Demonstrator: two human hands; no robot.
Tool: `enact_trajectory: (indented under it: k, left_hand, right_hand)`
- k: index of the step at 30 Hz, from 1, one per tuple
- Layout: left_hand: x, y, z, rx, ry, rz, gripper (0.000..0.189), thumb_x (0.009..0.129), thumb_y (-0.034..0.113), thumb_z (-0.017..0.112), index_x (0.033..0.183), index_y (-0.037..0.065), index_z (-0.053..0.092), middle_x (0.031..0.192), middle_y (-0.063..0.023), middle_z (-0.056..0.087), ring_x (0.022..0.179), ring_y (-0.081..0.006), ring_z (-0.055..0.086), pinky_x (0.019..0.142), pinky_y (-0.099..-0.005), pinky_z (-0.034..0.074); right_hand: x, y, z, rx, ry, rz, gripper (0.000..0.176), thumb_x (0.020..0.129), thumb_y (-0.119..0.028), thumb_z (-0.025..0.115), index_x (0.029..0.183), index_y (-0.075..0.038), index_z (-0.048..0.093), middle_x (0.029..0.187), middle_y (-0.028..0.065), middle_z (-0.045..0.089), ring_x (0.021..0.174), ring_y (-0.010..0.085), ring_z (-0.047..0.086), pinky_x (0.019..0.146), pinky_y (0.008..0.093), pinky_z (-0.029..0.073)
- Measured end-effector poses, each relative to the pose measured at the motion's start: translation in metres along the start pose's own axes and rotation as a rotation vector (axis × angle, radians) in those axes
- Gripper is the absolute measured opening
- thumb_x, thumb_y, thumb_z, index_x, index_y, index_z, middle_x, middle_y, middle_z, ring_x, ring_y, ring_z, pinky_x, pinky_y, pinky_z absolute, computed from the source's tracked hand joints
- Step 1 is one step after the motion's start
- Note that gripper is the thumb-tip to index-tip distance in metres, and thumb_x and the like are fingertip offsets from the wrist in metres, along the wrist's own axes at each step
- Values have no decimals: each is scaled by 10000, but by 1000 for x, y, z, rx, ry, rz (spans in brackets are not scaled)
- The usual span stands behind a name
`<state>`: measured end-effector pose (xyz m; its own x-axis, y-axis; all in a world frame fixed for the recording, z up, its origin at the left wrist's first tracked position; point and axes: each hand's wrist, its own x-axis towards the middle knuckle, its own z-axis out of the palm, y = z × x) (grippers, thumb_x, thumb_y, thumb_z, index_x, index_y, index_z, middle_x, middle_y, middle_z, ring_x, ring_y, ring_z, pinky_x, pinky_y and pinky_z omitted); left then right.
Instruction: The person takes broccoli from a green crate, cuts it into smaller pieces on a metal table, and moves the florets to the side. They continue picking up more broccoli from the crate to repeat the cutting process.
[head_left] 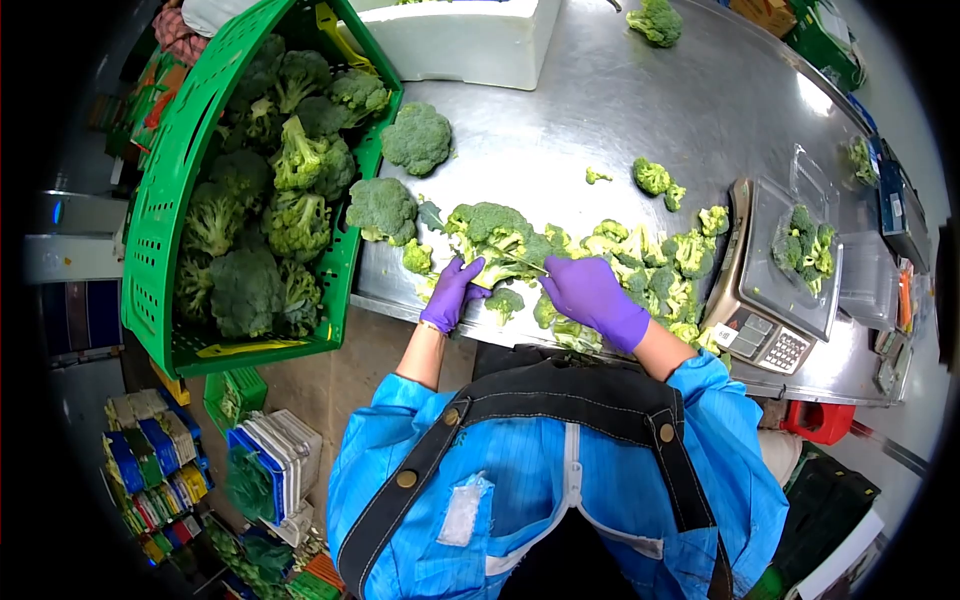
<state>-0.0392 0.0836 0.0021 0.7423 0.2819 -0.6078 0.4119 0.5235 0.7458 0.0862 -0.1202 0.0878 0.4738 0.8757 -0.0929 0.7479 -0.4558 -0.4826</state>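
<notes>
My left hand [453, 293], in a purple glove, is closed around the stalk of a broccoli head [492, 224] near the table's front edge. My right hand [597, 298], gloved the same way, grips a knife [526, 263]; its thin blade points left against the head's stalk, and the handle is hidden in my fist. Cut broccoli florets [650, 262] lie heaped beyond and right of my right hand. A small floret [503, 303] lies between my hands. Two whole heads, one nearer [383, 210] and one farther [417, 138], sit to the left.
A green crate [160, 235] full of broccoli stands tilted at the left. At the back is a white foam box [465, 45]. On the right, a scale [735, 330] carries a clear tray of florets [806, 250], with clear containers [868, 280] beside it. The steel table [560, 110] extends rightward.
</notes>
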Motion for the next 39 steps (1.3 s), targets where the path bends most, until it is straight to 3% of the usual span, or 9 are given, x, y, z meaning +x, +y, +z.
enact_trajectory:
  k: [11,20,21,24,28,30,32,35,39]
  left_hand:
    - [3,15,7,55,17,16,400,840,217,604,1132,-20,468,932,-94,609,690,-140,619,545,-228,520]
    - [-5,9,18,78,41,72,449,818,167,634,1149,-57,428,927,-109,609,706,-147,621,585,-240,534]
    - [-10,14,26,156,36,111,416,815,140,637,1124,-53,437,925,-102,603,722,-140,617,583,-236,535]
    - [-8,8,23,96,61,105,434,787,146,671,1120,-30,456,915,-78,600,727,-120,597,556,-228,525]
    - [-16,-1,30,268,109,198,428,765,173,696,1073,-21,470,923,-78,598,731,-126,593,554,-245,516]
    - [-8,-7,26,468,170,220,449,733,219,726,1027,-15,480,882,-69,580,707,-122,563,550,-255,497]
    - [2,-20,19,293,143,255,481,704,259,750,991,-19,482,753,-48,498,672,-118,486,586,-281,487]
    - [2,-23,16,560,215,351,392,716,224,747,906,14,477,802,-34,547,702,-101,552,594,-270,476]
    - [-5,-32,23,623,182,426,516,685,290,755,1006,-2,476,873,-180,612,774,-236,622,640,-353,489]
  right_hand:
    - [56,20,-2,-107,-110,-156,231,855,-243,498,897,-19,533,653,144,593,623,310,596,590,413,471]
    - [69,6,-1,-140,-375,-32,244,840,-236,506,910,-12,574,786,163,619,724,317,612,657,407,486]
    - [71,3,4,-307,-368,-264,191,796,-199,536,871,-45,622,809,147,623,736,308,618,655,400,491]
    - [75,-1,4,-243,-430,-120,161,759,-172,549,811,-75,667,805,146,634,753,300,627,660,398,496]
    - [83,7,20,-342,-658,-222,178,753,-176,543,786,-63,676,801,150,643,766,300,630,669,396,498]
    - [86,10,18,-269,-671,-218,204,749,-185,532,776,-42,675,796,158,644,776,307,627,679,391,497]
    - [82,8,17,-208,-699,-129,226,757,-196,520,800,-31,668,808,157,640,783,326,618,693,391,493]
    - [74,-7,-9,-145,-743,-80,253,787,-207,489,826,-26,662,826,181,633,782,344,611,714,400,484]
    - [64,-9,-1,-55,-744,48,258,797,-219,481,820,-29,655,861,204,621,809,348,603,729,410,481]
